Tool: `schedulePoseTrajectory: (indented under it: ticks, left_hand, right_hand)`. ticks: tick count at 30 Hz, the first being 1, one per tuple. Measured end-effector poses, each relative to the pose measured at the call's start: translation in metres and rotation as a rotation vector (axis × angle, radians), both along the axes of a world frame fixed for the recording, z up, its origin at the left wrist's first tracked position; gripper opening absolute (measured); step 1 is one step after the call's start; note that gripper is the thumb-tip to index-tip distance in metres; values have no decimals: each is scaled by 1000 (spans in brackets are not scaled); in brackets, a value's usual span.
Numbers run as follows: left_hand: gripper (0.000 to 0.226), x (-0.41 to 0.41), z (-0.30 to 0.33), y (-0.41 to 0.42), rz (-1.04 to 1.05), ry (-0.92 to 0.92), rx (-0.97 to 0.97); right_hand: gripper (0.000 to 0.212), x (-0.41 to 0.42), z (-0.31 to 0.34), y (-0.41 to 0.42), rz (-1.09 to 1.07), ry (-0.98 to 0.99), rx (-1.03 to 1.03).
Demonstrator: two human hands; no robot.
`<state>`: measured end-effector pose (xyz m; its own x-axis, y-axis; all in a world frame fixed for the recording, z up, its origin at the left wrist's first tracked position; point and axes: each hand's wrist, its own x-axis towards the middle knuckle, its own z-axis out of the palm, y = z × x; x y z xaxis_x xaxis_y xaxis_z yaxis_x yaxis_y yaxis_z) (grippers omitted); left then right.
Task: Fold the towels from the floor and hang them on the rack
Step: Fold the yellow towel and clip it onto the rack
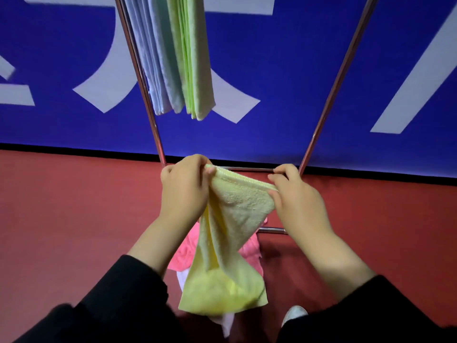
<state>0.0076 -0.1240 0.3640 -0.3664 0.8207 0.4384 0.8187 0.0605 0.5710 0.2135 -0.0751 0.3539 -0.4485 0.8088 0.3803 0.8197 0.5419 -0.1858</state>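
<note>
I hold a pale yellow towel [230, 248] up in front of me, its lower part hanging loose and twisted. My left hand [184, 186] grips its top left corner and my right hand [296, 201] pinches the top right corner, so the top edge is stretched between them. Above, several folded towels hang from the metal rack [331, 95]: light blue towels [158, 70] on the left and green towels [193, 65] beside them. Under the yellow towel a pink towel [188, 251] and a white towel [227, 323] lie on the floor.
The rack's two slanted legs and low crossbars [247, 169] stand just beyond my hands. A blue wall banner [284, 82] with white lettering is behind it. The floor [74, 206] is red. A white shoe [294, 314] shows at the bottom right.
</note>
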Motion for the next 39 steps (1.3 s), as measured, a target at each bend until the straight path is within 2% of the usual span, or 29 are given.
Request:
schedulePoseTrajectory:
  ticks: [2,4,6,9,12,17,26,33,39]
  left_hand:
    - [13,-3,29,-6,-32,150,-6]
    - [14,-4,60,-13,-46,262,-1]
    - [14,-1,90,-21,-47,342,14]
    - [16,2,134,-35,-44,383,56]
    - [13,4,171,-47,-34,430,68]
    - [15,16,236,-74,-6,372,147]
    - [13,38,293,-130,-8,71,383]
    - [17,46,283,-148,-1,-10,470]
    - [17,40,252,-134,-27,-65,418]
  right_hand:
    - [22,-1,24,-8,-14,-157,35]
    - [34,-3,53,-19,-77,-247,70]
    - [41,-3,81,-31,-94,-219,130]
    - [18,2,118,-47,-78,-141,178]
    - [7,10,159,-63,-58,17,221]
    - [5,26,231,-73,-30,271,-41]
    - [4,49,307,-121,191,657,36]
    - [1,51,303,-140,265,768,50]
    - [5,52,280,-119,258,724,-45]
